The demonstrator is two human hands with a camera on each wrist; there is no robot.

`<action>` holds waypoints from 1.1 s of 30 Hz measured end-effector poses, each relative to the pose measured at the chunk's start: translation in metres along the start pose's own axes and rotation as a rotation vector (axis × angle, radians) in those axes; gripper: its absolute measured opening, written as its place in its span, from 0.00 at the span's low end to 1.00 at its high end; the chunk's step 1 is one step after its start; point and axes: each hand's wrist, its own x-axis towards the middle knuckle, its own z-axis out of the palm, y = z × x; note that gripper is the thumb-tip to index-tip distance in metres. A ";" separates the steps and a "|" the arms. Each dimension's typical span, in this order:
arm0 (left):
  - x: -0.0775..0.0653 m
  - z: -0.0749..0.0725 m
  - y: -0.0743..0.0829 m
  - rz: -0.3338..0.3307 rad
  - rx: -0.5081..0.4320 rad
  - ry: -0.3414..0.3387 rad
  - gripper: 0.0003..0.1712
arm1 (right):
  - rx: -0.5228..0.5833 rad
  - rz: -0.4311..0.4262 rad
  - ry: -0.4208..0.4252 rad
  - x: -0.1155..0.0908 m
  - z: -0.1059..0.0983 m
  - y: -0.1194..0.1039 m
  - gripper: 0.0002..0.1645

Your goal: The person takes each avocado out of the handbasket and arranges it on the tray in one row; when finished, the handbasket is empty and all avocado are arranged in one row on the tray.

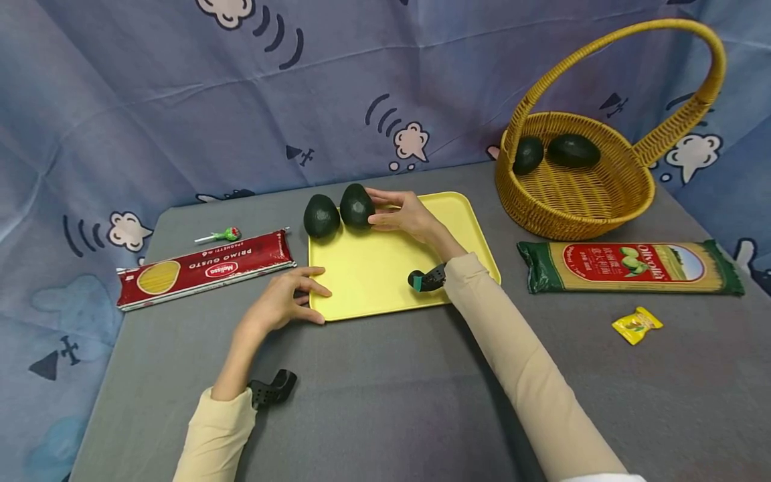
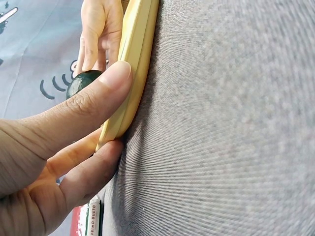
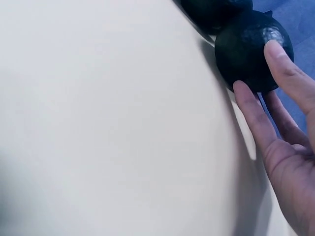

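Note:
Two dark green avocados stand side by side at the back left corner of a yellow tray [image 1: 385, 274]. Around the right-hand avocado [image 1: 357, 207], the thumb and fingers of my right hand [image 1: 402, 215] hold its near side; the right wrist view shows the thumb [image 3: 281, 61] against its skin. The other avocado [image 1: 322, 217] sits just left of it, close up against it. My left hand [image 1: 282, 298] grips the tray's front left corner, thumb [image 2: 106, 88] on the front edge and fingers at the left side.
A wicker basket [image 1: 512, 201] with two avocados stands at the back right. In front of it lie a green-ended spaghetti pack [image 1: 632, 268] and a yellow candy [image 1: 637, 325]. Left of the tray are a red spaghetti pack [image 1: 205, 269] and a lollipop [image 1: 229, 233].

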 end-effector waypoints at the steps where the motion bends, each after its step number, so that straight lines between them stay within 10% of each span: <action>1: 0.000 0.000 0.000 0.002 0.000 0.000 0.20 | -0.001 -0.001 -0.003 0.000 0.000 0.000 0.37; 19: -0.002 0.000 0.004 -0.012 0.027 -0.005 0.20 | -0.053 0.015 -0.029 -0.018 -0.019 -0.008 0.36; 33: -0.002 0.000 0.004 -0.004 0.019 -0.004 0.20 | -0.173 0.032 -0.030 -0.079 -0.049 -0.029 0.34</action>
